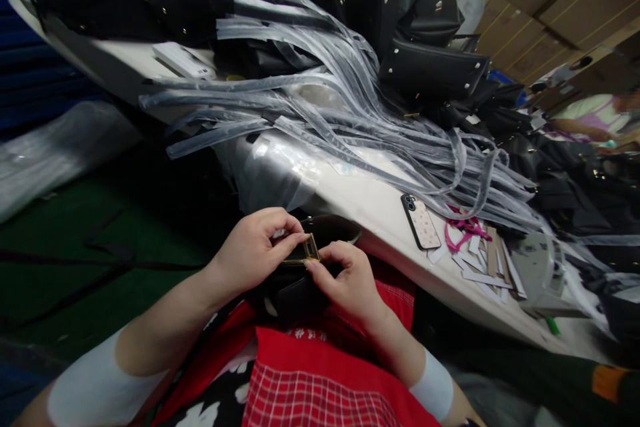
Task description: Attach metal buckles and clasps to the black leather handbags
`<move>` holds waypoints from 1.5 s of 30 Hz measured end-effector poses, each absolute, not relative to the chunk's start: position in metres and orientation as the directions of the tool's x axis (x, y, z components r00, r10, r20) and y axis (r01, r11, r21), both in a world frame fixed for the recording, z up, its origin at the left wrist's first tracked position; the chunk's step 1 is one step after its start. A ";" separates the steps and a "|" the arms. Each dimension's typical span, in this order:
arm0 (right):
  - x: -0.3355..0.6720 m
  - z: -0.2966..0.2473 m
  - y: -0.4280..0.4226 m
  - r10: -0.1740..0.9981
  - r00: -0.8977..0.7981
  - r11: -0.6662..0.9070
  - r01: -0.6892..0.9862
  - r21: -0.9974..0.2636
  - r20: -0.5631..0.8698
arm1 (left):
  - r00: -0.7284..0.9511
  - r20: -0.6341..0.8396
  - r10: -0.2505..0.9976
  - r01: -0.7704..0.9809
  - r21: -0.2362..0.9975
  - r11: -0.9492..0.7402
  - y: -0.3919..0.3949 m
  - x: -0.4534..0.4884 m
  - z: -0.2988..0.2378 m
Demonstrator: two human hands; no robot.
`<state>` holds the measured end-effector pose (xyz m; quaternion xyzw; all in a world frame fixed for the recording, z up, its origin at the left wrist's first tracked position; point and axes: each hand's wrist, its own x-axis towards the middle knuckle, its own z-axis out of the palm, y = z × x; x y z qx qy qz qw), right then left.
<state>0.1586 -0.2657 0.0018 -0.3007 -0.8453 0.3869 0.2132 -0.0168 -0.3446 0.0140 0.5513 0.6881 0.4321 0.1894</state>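
A gold rectangular metal buckle is between my two hands, in front of my body. My left hand is closed, its thumb and forefinger pinching the buckle's left side. From the other side my right hand grips the buckle's lower right corner between thumb and forefinger. Beneath both hands a black bag lies on my lap, its mouth facing up and a gold zip line running under the buckle. My fingers cover part of the buckle and the bag's opening.
A white table stretches diagonally ahead. On it lie many plastic-wrapped straps, a phone, pink ribbon, paper strips and a grey tape dispenser. Black bags are piled behind. Another person is at far right.
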 end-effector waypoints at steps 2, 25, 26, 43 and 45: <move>0.159 0.001 -0.267 0.677 -0.722 0.534 0.344 -0.772 0.147 | -0.314 0.241 0.918 0.610 0.792 0.001 -0.345 -0.013 0.013; 0.164 -0.005 -0.255 0.670 -0.673 -0.086 0.349 -0.933 -0.313 | 0.293 0.442 0.848 0.849 0.286 -0.443 -0.362 -0.008 0.003; 0.164 -0.005 -0.255 0.669 -0.675 -0.088 0.344 -0.935 -0.311 | 0.313 0.445 0.839 0.858 0.247 -0.451 -0.362 -0.007 0.004; 0.171 0.002 -0.248 0.507 -0.821 -0.078 0.260 -0.962 -0.263 | 0.079 0.343 0.936 0.768 0.578 -0.277 -0.354 -0.003 0.004; 0.172 0.004 -0.248 0.506 -0.834 -0.024 0.241 -0.970 -0.220 | -0.050 0.293 0.955 0.703 0.689 -0.175 -0.352 -0.004 0.005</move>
